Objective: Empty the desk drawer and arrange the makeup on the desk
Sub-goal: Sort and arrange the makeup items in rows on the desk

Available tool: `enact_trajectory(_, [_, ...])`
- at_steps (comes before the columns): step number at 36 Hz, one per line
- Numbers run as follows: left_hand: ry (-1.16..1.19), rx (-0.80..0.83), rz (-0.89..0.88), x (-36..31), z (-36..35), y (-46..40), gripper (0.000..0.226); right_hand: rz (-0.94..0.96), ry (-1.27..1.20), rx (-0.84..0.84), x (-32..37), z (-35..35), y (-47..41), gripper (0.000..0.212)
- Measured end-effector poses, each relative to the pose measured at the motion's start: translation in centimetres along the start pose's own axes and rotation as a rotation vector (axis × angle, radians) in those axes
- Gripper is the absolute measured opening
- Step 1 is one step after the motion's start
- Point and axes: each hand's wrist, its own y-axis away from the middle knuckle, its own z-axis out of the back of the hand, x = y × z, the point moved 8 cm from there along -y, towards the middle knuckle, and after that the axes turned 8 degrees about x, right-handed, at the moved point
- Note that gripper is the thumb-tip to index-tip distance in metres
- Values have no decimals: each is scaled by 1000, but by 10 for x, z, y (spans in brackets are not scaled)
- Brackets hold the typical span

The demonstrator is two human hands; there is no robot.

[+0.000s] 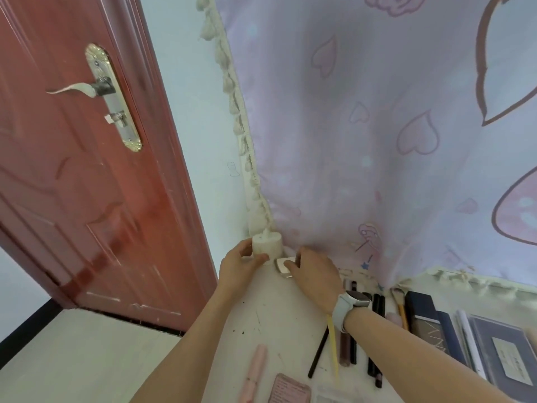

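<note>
At the far left corner of the white, scuffed desk top (270, 321), right against the lilac heart-printed hanging cloth (377, 141), my left hand (238, 267) is curled round a squat white cylindrical jar with a small nub on top (266, 245). It stands upright and its lid is on, so I can't see what it holds. My right hand (312, 271), grey-strapped watch (351, 308) on the wrist, pinches a small flat silver-edged compact (284, 266) just beside the jar's base, fingertips bent over its near edge; it looks closed, though my fingers cover most of it.

Nearer me the makeup lies in a row: a slim black pencil (318, 354), a yellow stick (333, 344), a brown tube (345, 349) and more dark pencils (374, 365), their long axes running from me towards the cloth. A pale pink tube (254, 370) lies the same way, with a pink-brown flat palette (290, 388) just beside it. To the right, a tan-handled brush (402, 311) points its bristles at the cloth, next to dark blue flat boxes (436, 327).

Left of the desk stands a red-brown door (72, 184).
</note>
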Motion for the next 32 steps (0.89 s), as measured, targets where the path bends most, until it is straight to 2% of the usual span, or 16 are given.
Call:
enact_trajectory(5, [-58, 26, -34, -1, -2, 0, 34, 51, 197, -79, 3, 10, 7, 31])
enact_trajectory(7, [-80, 31, -52, -3, -2, 1, 31, 168, 284, -122, 12, 16, 11, 27])
enact_trajectory(10, [-132, 23, -80, -5, -3, 2, 27, 478, 321, 18, 29, 2, 19, 25])
enact_trajectory(12, [-167, 12, -96, -7, -3, 2, 26, 567, 369, 88, 32, -6, 25, 32])
enact_trajectory(19, [-222, -11, -87, -5, -4, 2, 31, 439, 411, 18, 15, 0, 18, 31])
enact_trajectory(26, [-257, -21, -84, -3, -4, 2, 31, 305, 288, 10, 10, 3, 6, 23])
enact_trajectory(30, [-259, -20, -73, -3, -5, 1, 36, 158, 164, 32, 0, 4, -1, 39])
enact_trajectory(32, [-251, -26, -73, -3, -4, 1, 36, 140, 187, 54, -1, 2, -2, 39])
